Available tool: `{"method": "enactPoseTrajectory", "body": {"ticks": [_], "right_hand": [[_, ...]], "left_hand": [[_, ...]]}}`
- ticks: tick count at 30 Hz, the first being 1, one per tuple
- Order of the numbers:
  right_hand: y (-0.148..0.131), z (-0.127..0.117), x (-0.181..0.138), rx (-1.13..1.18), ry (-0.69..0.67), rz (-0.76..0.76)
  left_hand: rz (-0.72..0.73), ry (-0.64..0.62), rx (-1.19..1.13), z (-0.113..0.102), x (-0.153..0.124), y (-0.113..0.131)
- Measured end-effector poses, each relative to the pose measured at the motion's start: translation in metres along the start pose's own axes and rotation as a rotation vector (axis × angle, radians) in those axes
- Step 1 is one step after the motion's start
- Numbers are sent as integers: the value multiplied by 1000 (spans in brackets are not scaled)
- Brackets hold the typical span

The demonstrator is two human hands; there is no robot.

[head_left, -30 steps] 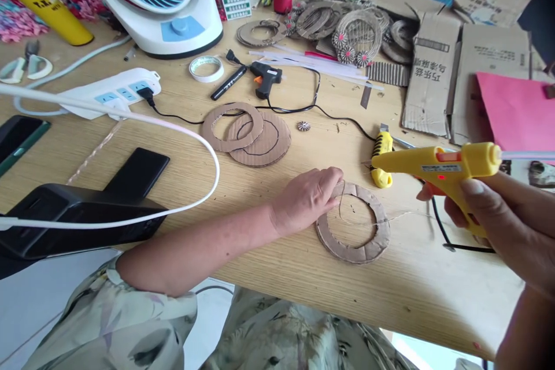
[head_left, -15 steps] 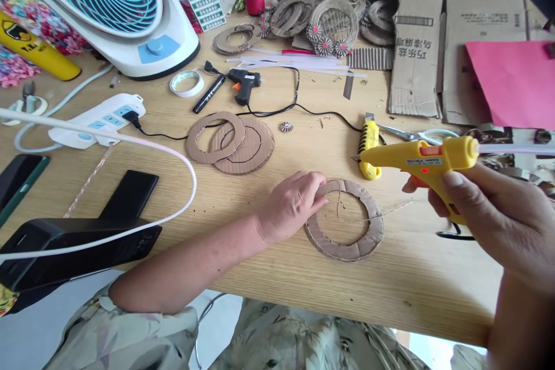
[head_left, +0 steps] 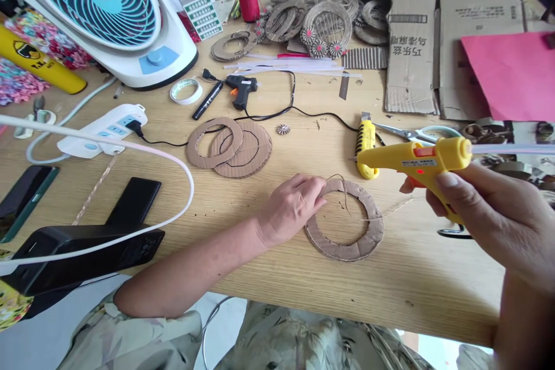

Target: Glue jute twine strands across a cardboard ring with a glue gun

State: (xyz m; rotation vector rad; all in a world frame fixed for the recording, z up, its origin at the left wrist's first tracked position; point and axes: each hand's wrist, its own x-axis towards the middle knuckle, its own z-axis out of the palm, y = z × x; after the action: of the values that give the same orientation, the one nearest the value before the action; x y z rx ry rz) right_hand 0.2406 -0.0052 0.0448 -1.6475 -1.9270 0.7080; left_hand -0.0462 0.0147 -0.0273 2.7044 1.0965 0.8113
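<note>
My left hand (head_left: 295,206) is closed at the upper left rim of a cardboard ring (head_left: 369,237) that lies on the table. Its fingertips pinch the end of a thin twine (head_left: 347,199), which loops over the ring's opening and trails off to the right. In my right hand (head_left: 489,202) is a yellow hot glue gun (head_left: 399,156), its nozzle pointing left above the table. A clear glue stick (head_left: 511,149) sticks out of the gun's back end. Just behind the nozzle lies a yellow utility knife (head_left: 366,141).
Further back are two cardboard discs (head_left: 255,156), one a ring, a black glue gun (head_left: 243,89), a marker (head_left: 208,101) and tape (head_left: 186,91). Scissors (head_left: 411,133) lie beyond the yellow gun. A fan (head_left: 130,40), power strip (head_left: 104,133) and white cable (head_left: 188,185) occupy the left.
The twine's loop above the ring has shifted slightly. Both hands keep nearly the same pose, and the camera view has moved a little.
</note>
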Motion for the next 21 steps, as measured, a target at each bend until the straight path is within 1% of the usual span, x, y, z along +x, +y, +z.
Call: {"method": "enactPoseTrajectory", "body": {"ticks": [4,9,14,17,21], "right_hand": [[-1,-1,0,-8,-4,0],[-2,0,-1,-8,-10,12],[-2,-1,-1,47,2,13],[-4,-2,-1,109,-7,38],[-5,-1,-3,219,74,132]], "left_hand": [[-5,-31,-5,-2,2,1],[31,-85,77,-3,4,1],[65,-116,90,-2,5,-1],[57,-103,68,-2,5,-2],[-22,-40,-52,-2,2,-5]]}}
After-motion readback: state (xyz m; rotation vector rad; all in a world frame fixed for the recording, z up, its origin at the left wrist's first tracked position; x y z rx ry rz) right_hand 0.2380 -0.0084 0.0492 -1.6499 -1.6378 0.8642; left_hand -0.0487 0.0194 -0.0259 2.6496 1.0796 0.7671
